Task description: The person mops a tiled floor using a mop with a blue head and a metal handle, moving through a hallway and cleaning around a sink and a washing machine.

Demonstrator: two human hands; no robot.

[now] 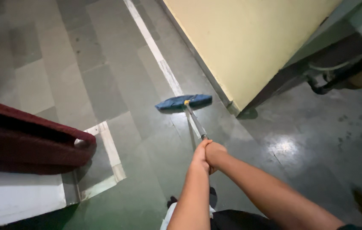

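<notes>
I was mid-stroke with the mop (pixel 184 102), both arms stretched out in front of me. My left hand (pixel 199 154) and right hand (pixel 216 155) were clenched together around the near end of the metal handle (pixel 196 122), pressed side by side, fingers fully wrapped, no gap that I could see between them. The handle ran away from me at a slant, down to the blue mop head, which lay flat on the grey-green floor (pixel 147 170). That head sat right across the white painted line (pixel 155 51), just beside the bottom corner of the yellow wall panel (pixel 249 38).

By my reckoning I was at the far reach of a push, head out at full stretch. The next move, as I judged it, called for a steady pull or a sideways sweep, grip kept firm and the head kept flat so it wouldn't skip, and kept off that panel corner.

To my left lay a dark red cushioned edge (pixel 31 140) over a white block (pixel 14 198). The floor to my right shone wet under the light.
</notes>
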